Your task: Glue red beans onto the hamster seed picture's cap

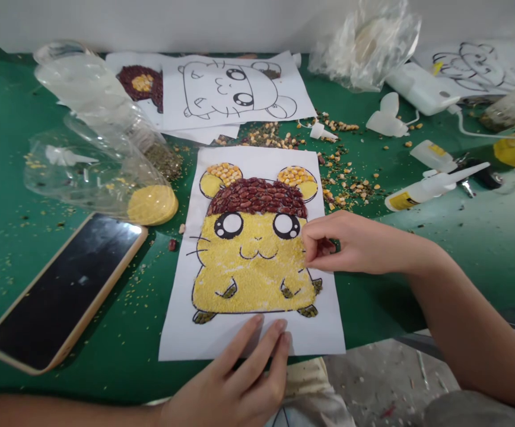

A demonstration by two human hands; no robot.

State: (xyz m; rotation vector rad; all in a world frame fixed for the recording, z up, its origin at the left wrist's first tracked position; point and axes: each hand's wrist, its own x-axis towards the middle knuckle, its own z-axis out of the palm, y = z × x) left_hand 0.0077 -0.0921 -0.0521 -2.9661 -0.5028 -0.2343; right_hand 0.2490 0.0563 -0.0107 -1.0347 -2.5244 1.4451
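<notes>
A hamster picture on white paper lies in front of me, its body covered with small yellow grains. Dark red beans fill the top of the head, and corn kernels sit in the ears. Dark green seeds mark the paws and feet. My left hand rests with outstretched fingers on the paper's lower edge. At the picture's right side, my right hand is closed, thumb and fingers bent together by the cheek. Whatever its fingers may hold is hidden.
A phone lies on the left, below clear plastic bottles. Loose kernels and seeds scatter behind the picture. Glue bottles lie at right, near a plastic bag. Another hamster drawing is at the back.
</notes>
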